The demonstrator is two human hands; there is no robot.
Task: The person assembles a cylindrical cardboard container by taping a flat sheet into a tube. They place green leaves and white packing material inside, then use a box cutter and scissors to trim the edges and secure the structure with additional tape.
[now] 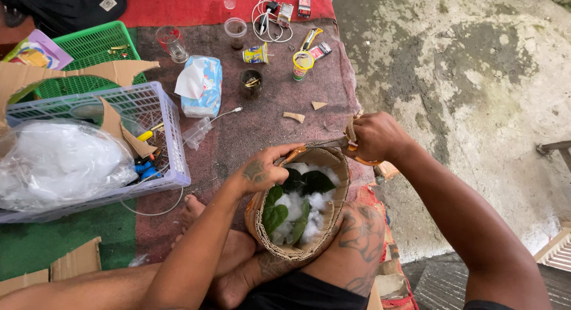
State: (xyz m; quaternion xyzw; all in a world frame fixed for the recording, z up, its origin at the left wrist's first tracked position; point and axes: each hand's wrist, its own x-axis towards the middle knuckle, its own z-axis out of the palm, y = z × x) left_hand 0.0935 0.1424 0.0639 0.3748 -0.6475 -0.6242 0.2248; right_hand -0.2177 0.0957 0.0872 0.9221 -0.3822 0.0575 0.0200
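Here, in the head view, your left hand (pixel 260 173) grips the near-left rim of the cardboard bowl (pixel 300 227) resting on your lap, its opening facing up with white stuffing (pixel 294 206) and green leaves (pixel 273 215) inside. Your right hand (pixel 372 137) is closed around orange-handled scissors (pixel 351 150) at the far rim; their blades are largely hidden.

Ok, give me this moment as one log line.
left hand: grips cardboard ring | right hand: scissors at rim | inside: cotton, leaves | ring rests on lap
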